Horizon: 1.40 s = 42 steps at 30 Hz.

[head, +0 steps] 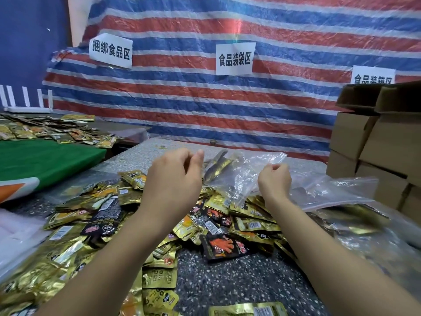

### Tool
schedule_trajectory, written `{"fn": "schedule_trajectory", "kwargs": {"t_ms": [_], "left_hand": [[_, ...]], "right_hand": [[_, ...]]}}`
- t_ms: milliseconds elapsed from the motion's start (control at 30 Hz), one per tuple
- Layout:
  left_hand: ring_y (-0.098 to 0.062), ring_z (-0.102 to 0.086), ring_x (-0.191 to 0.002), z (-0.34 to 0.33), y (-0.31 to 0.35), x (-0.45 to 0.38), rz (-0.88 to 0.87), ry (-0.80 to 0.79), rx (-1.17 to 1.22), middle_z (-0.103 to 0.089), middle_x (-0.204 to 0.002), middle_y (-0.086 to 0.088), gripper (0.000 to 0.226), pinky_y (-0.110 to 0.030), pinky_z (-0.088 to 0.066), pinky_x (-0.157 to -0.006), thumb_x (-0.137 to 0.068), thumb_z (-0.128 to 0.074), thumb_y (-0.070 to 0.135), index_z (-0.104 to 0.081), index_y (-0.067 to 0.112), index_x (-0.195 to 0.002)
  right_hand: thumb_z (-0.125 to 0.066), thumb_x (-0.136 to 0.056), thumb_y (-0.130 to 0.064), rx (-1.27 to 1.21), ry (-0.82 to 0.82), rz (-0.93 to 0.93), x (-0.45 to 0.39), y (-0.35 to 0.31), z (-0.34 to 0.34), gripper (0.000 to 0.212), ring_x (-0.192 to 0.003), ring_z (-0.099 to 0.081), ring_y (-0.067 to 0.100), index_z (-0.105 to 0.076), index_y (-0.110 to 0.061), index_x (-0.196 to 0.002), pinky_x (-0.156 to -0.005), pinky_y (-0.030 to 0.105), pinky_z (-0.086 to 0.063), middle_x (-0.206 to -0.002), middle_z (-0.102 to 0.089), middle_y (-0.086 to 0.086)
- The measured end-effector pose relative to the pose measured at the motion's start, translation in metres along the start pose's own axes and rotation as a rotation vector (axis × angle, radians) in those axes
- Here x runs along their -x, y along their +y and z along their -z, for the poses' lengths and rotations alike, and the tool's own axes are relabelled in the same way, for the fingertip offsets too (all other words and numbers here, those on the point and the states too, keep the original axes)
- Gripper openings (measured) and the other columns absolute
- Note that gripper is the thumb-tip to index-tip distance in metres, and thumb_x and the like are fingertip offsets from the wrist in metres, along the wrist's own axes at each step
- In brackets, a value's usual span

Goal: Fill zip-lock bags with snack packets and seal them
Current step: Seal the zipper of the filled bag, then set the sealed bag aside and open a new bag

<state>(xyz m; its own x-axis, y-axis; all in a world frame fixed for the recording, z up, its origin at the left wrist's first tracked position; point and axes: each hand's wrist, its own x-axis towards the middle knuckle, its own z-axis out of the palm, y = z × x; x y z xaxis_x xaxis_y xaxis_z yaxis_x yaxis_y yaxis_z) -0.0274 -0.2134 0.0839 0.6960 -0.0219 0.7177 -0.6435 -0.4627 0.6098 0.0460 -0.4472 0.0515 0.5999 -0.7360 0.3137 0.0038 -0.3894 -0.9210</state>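
A heap of gold and black foil snack packets (109, 226) is lying across the speckled grey stone worktop (227, 277) nearest the camera. Above it, the left hand (173, 176) is hovering with loosely curled fingers holding nothing, while the right hand (274, 181) is pinching the rim of a clear plastic zip-lock bag (246, 172) already holding gold packets. Beyond, plain brown cardboard boxes (373, 142) are stacked before a red, white and blue striped tarpaulin (205, 99).

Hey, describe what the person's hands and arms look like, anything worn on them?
Both are bare: the left hand and right hand have no gloves, rings or watch in view, and both forearms show no sleeves as far as the frame's lower edge. No markings visible.
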Motion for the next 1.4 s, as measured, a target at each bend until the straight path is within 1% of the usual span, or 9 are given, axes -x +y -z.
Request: {"fn": "schedule_trajectory", "kwargs": {"t_ms": [100,233,367,500,733,867,1033,1167,1400], "left_hand": [[-0.018,-0.034,-0.043,-0.002,0.002,0.003,-0.017,-0.055,0.036,-0.037,-0.044,0.001,0.061,-0.034,-0.026,-0.048,-0.101,-0.042,0.044,-0.038,0.013,-0.050],[-0.014,-0.029,-0.040,-0.008,0.004,0.007,-0.010,-0.116,0.040,-0.032,-0.041,0.006,0.061,-0.033,-0.022,-0.047,-0.101,-0.041,0.044,-0.033,0.016,-0.048],[-0.014,-0.043,-0.051,-0.015,0.003,0.010,-0.033,-0.182,-0.029,-0.052,-0.060,0.003,0.034,-0.033,-0.031,-0.050,-0.103,-0.044,0.032,-0.053,0.021,-0.072],[-0.007,-0.052,-0.066,-0.025,0.003,0.019,-0.021,-0.267,-0.095,-0.058,-0.076,0.010,0.012,-0.028,-0.036,-0.056,-0.101,-0.051,0.023,-0.059,0.021,-0.093],[-0.016,-0.053,-0.058,-0.003,-0.038,0.018,0.060,-0.311,-0.425,-0.058,-0.065,-0.001,0.049,-0.030,-0.040,-0.052,-0.104,-0.035,0.043,-0.056,0.016,-0.069],[-0.022,-0.054,-0.070,0.051,-0.092,0.005,0.191,-0.258,-0.703,-0.058,-0.076,-0.005,0.034,-0.033,-0.039,-0.058,-0.103,-0.041,0.030,-0.050,0.017,-0.072],[-0.032,-0.061,-0.096,0.124,-0.149,0.009,0.529,-0.390,-1.032,-0.060,-0.089,-0.012,0.035,-0.035,-0.051,-0.076,-0.102,-0.042,0.034,-0.057,0.007,-0.086],[-0.028,-0.055,-0.123,0.155,-0.173,0.028,0.737,-0.500,-1.074,-0.061,-0.131,-0.014,0.048,-0.032,-0.043,-0.101,-0.105,-0.038,0.040,-0.062,0.003,-0.124],[-0.030,-0.065,-0.104,0.166,-0.202,0.051,0.775,-0.464,-1.081,-0.067,-0.111,-0.018,0.037,-0.027,-0.043,-0.072,-0.098,-0.054,0.033,-0.066,0.000,-0.109]], "right_hand": [[-0.039,-0.105,-0.025,-0.016,-0.017,0.082,0.014,0.000,0.009,0.020,-0.070,-0.051,0.015,-0.050,-0.014,-0.093,-0.058,0.031,-0.039,-0.085,-0.055,0.002],[-0.044,-0.105,-0.037,-0.008,-0.228,0.126,0.041,0.002,0.017,0.046,-0.050,-0.039,0.014,-0.043,-0.016,-0.065,-0.049,0.026,-0.031,-0.055,-0.043,-0.004],[-0.044,-0.105,-0.041,-0.116,-0.403,0.054,0.066,0.003,0.022,0.050,-0.044,-0.044,0.015,-0.048,-0.012,-0.065,-0.046,0.025,-0.037,-0.049,-0.045,0.001],[-0.050,-0.104,-0.025,-0.256,-0.510,0.014,0.089,0.000,0.028,0.035,-0.048,-0.054,0.009,-0.057,-0.009,-0.073,-0.043,0.021,-0.041,-0.055,-0.057,-0.003],[-0.041,-0.104,-0.044,-0.183,-0.544,-0.014,0.115,-0.010,0.031,0.045,-0.042,-0.053,0.010,-0.055,-0.015,-0.074,-0.061,0.034,-0.046,-0.037,-0.047,-0.005],[-0.041,-0.103,-0.048,-0.172,-0.592,0.020,0.125,-0.017,0.034,0.051,-0.040,-0.051,0.012,-0.053,-0.011,-0.070,-0.052,0.030,-0.040,-0.040,-0.051,-0.002],[-0.050,-0.104,-0.025,-0.179,-0.652,0.106,0.131,-0.016,0.034,0.032,-0.052,-0.057,0.009,-0.060,-0.008,-0.079,-0.051,0.026,-0.046,-0.059,-0.062,0.001],[-0.050,-0.104,-0.016,-0.212,-0.677,0.040,0.129,-0.014,0.031,0.019,-0.056,-0.058,0.011,-0.061,-0.006,-0.092,-0.054,0.028,-0.048,-0.070,-0.062,0.004],[-0.052,-0.103,-0.022,-0.242,-0.683,-0.057,0.121,-0.010,0.033,0.025,-0.049,-0.055,0.010,-0.061,-0.009,-0.085,-0.049,0.022,-0.047,-0.062,-0.057,0.001]]}}
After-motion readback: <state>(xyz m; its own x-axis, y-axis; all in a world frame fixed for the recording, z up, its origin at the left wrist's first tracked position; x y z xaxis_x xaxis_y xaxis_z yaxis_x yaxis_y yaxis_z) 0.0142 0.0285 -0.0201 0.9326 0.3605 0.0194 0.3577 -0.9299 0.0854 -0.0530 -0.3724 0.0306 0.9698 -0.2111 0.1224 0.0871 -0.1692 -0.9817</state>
